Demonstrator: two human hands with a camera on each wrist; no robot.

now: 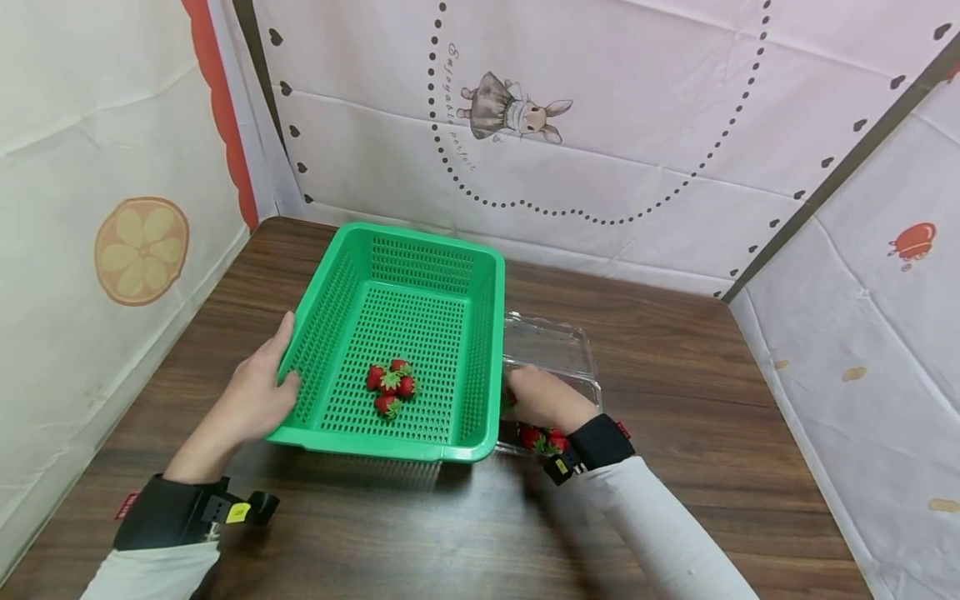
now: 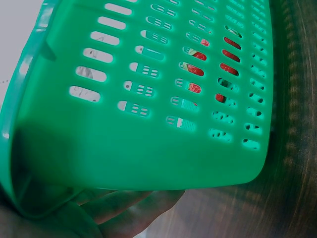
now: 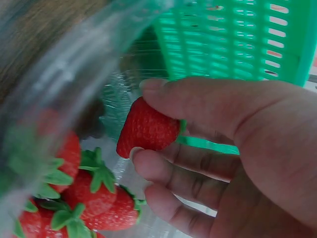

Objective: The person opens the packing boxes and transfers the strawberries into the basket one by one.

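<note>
A green perforated plastic basket [image 1: 360, 446] stands tilted on the table, several strawberries [image 1: 387, 406] clustered on its floor. My left hand [image 1: 258, 390] grips its left side, thumb over the rim; in the left wrist view, the fingers [image 2: 136, 213] curl beneath the basket's edge. At the basket's right, my right hand [image 1: 546, 398] reaches into a clear plastic clamshell box [image 1: 588, 389]. Between thumb and fingertips it pinches a red strawberry [image 3: 148, 129], best seen in the right wrist view. Beside those fingers, more strawberries with green leaves [image 3: 86, 196] lie in the box.
The box's clear lid [image 1: 547, 343] lies folded back behind it, close to the basket's right wall. Printed cloth walls [image 1: 637, 150] enclose the dark wooden table [image 1: 675, 383] at the back and both sides.
</note>
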